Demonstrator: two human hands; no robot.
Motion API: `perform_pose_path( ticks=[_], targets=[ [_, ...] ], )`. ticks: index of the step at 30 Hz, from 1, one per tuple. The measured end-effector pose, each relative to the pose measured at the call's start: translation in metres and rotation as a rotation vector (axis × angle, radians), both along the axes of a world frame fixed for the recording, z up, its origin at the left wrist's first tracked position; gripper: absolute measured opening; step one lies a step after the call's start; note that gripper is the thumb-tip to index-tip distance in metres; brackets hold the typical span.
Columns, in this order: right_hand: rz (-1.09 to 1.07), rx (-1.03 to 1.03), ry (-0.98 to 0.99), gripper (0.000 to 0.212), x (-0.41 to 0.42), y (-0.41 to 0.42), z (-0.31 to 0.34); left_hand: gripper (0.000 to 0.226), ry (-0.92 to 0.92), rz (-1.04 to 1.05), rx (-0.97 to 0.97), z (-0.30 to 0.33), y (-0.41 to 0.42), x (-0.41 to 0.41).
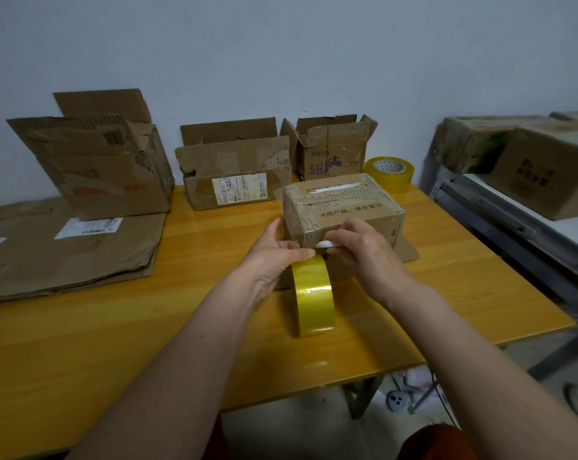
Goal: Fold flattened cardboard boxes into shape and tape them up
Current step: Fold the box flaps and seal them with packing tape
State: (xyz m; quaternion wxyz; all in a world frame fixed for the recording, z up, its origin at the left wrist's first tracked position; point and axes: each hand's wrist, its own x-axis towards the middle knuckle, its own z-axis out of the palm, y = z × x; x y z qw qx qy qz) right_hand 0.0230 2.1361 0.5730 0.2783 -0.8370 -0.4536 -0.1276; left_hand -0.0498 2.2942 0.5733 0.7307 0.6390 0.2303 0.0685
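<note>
A small brown cardboard box [344, 207] with printed text stands closed on the yellow table [115, 327], clear tape running over its top. Its near side faces me. A roll of yellowish tape [312, 295] stands on edge just in front of the box. My left hand [274, 257] pinches the tape strip at the top of the roll, by the box's near left corner. My right hand [360, 250] holds a small white cutter [326, 244] against the tape at the box's near face.
A stack of flattened boxes [65, 257] lies at the left. Three opened boxes [234, 174] stand along the wall, with a second tape roll [389, 172] behind the small box. A metal shelf [513, 214] with more boxes stands at the right.
</note>
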Motion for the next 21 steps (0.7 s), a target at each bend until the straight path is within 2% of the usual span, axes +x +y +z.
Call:
perform_pose_path(
  ticks=[4,8,11,17,19,21],
  targets=[
    [-0.035,-0.064,-0.006,0.023,0.006,-0.004,-0.001,0.104,-0.001,-0.009,0.001,0.003,0.001,-0.001],
    [-0.094,-0.093,0.129,0.017,0.014,-0.015,-0.012,0.102,-0.011,-0.091,-0.03,0.007,-0.003,-0.005],
    [-0.117,-0.031,0.282,0.015,0.019,-0.025,-0.025,0.1,-0.024,-0.091,-0.041,0.006,-0.005,-0.004],
    [-0.205,-0.089,0.579,0.01,0.016,-0.038,-0.054,0.1,-0.029,-0.087,-0.056,0.004,-0.005,-0.004],
    [-0.254,-0.134,0.562,0.009,0.015,-0.037,-0.053,0.1,-0.036,-0.093,-0.054,0.004,-0.004,-0.004],
    [-0.314,-0.161,0.341,0.013,0.014,-0.033,-0.044,0.1,-0.042,-0.094,-0.035,0.004,-0.003,-0.005]
  ],
)
